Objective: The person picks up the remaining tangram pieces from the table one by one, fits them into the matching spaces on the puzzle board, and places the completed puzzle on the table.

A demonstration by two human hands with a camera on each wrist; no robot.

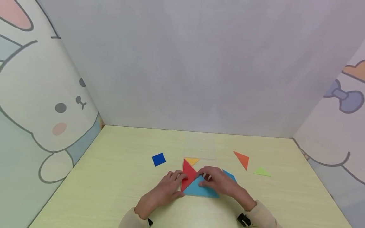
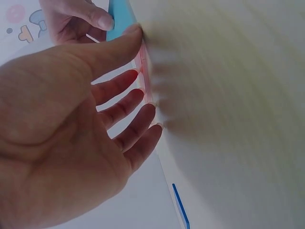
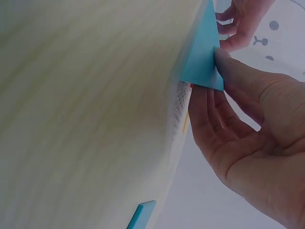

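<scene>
A large light blue triangle tile [image 1: 196, 190] is tilted up between the thumb and fingers of my right hand [image 1: 220, 180]. The right wrist view shows the thumb on the tile's face [image 3: 202, 62] and the fingers behind its edge. Beside it lies a large red triangle tile [image 1: 188, 169], partly overlapped by the blue one in the head view. My left hand [image 1: 165, 190] rests along the red tile's left side with its fingers extended, and its thumb reaches the blue tile's near-left corner. A small yellow triangle tile [image 1: 191, 161] lies just beyond the red one.
A dark blue square tile [image 1: 158, 159] lies at the left. On the right are an orange triangle [image 1: 243, 160], a lime green triangle [image 1: 262, 172] and another light blue piece [image 1: 229, 175], partly behind my right hand. Walls enclose the pale wooden table [image 1: 114, 164] on three sides.
</scene>
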